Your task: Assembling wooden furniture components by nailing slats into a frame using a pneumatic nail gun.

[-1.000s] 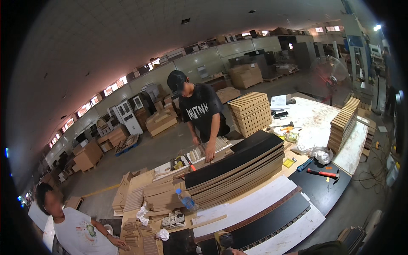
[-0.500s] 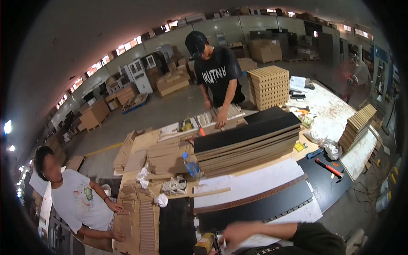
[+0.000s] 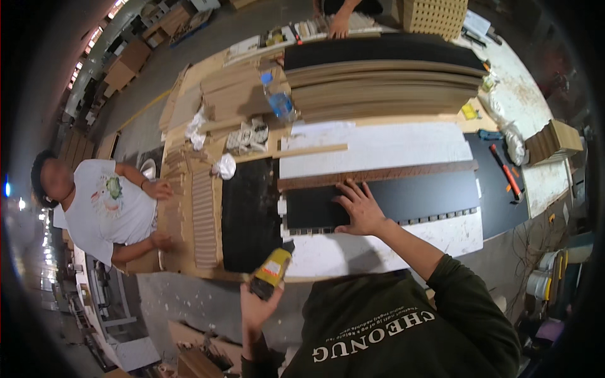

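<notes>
In my left hand point(image 3: 259, 309), fingers wrapped around it, is a boxy yellow and black tool point(image 3: 272, 271) with a small label; its exact kind cannot be made out. It hangs just off the table's near edge. My right hand point(image 3: 362, 211) lies open with fingers spread on a long black panel point(image 3: 419, 194), holding nothing. Small blocks or notches run along that panel's near edge. A brown strip point(image 3: 435, 171) borders its far side. White boards point(image 3: 378, 145) show beyond and in front of the panel.
Beyond stands a tall stack of panels point(image 3: 378, 94) with a water bottle point(image 3: 277, 97) beside it. A red hammer point(image 3: 506, 173) lies to the right. On the left, a co-worker point(image 3: 120, 201) works at the table beside wooden strips point(image 3: 204, 217); another co-worker's hand point(image 3: 339, 26) is at the far side.
The view has tipped downward. My right hand now rests spread on the black panel, away from the yellow and black tool. My left hand has come into view with that tool in it.
</notes>
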Demonstrator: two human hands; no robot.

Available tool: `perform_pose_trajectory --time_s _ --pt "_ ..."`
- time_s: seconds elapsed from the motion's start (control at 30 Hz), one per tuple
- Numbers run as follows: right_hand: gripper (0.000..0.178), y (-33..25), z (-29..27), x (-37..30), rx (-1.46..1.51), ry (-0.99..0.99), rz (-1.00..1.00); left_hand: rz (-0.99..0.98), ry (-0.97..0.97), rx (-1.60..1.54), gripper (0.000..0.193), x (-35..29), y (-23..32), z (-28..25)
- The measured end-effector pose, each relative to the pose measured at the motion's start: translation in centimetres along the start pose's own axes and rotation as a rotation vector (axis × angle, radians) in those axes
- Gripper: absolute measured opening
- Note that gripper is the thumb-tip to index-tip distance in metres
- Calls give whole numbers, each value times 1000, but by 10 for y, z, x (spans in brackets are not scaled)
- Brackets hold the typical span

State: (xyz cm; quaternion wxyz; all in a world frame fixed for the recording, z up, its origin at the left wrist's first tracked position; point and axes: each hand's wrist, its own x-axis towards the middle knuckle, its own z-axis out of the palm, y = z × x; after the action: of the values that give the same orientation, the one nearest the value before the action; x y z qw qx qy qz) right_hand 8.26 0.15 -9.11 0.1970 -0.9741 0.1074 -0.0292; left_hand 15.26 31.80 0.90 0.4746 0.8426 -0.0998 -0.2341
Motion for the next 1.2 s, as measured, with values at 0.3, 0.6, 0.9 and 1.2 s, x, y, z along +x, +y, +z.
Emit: perform_pose_trajectory --time_s 0.3,0.6,0.9,1.2 --pt "79 -63 49 23 117 72 -6 -141 -101 380 38 74 35 -17" --pt "88 -42 36 20 -40 11 90 -15 -359 510 32 113 34 -7" --pt "85 56 6 -8 -242 159 439 -33 -373 417 25 117 35 -10" --pt "72 64 3 -6 -141 276 525 -30 -411 437 20 122 36 2"
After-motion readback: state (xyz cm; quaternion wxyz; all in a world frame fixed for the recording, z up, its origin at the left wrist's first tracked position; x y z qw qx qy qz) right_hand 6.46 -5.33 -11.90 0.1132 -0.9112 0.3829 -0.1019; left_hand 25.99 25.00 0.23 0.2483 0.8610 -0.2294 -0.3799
